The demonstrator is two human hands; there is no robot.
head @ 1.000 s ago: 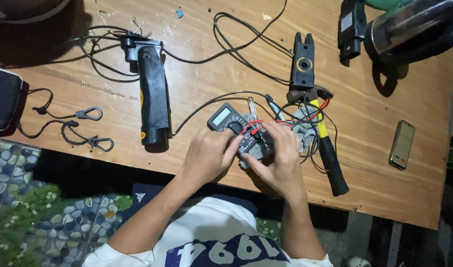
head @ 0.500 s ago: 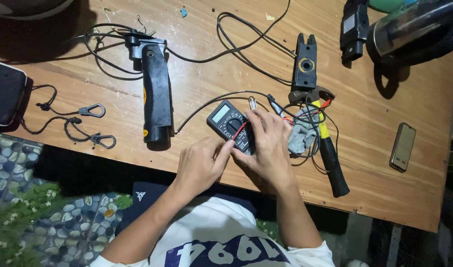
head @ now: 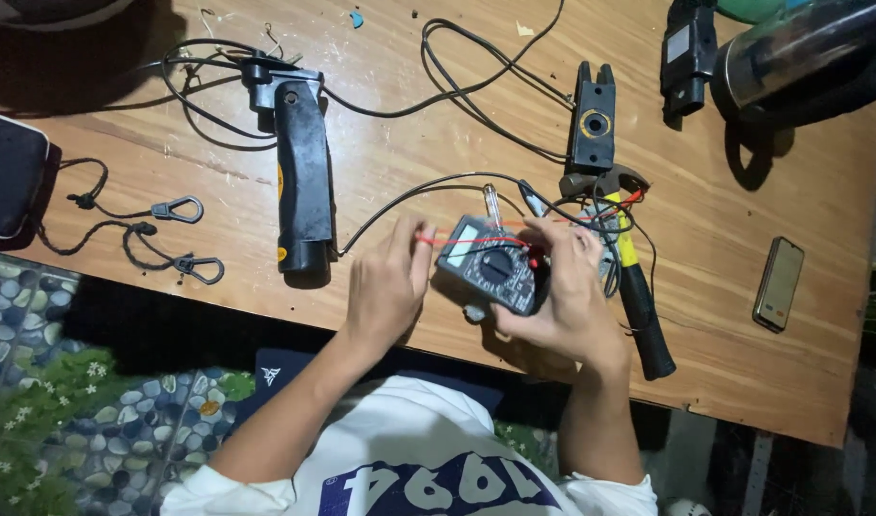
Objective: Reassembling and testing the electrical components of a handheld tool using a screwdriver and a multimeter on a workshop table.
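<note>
A dark digital multimeter (head: 487,266) with a round dial lies tilted near the front edge of the wooden table (head: 390,143). My right hand (head: 564,296) grips its right side and underside. My left hand (head: 390,282) is at its left end, fingertips pinching a thin red test lead (head: 476,231) that runs across the meter's top toward the right. A metal-tipped probe (head: 491,201) lies just behind the meter.
A black-handled power tool (head: 301,172) with its cable lies to the left. A yellow-and-black hammer (head: 634,277) and a black crimping tool (head: 591,119) are on the right. A phone (head: 778,283), cords with snap hooks (head: 175,210), a dark case (head: 8,172) and a kettle (head: 801,57) surround them.
My left hand has moved from the meter's face to its left end and now pinches the red lead, pulled taut. My right hand has shifted to the meter's right side.
</note>
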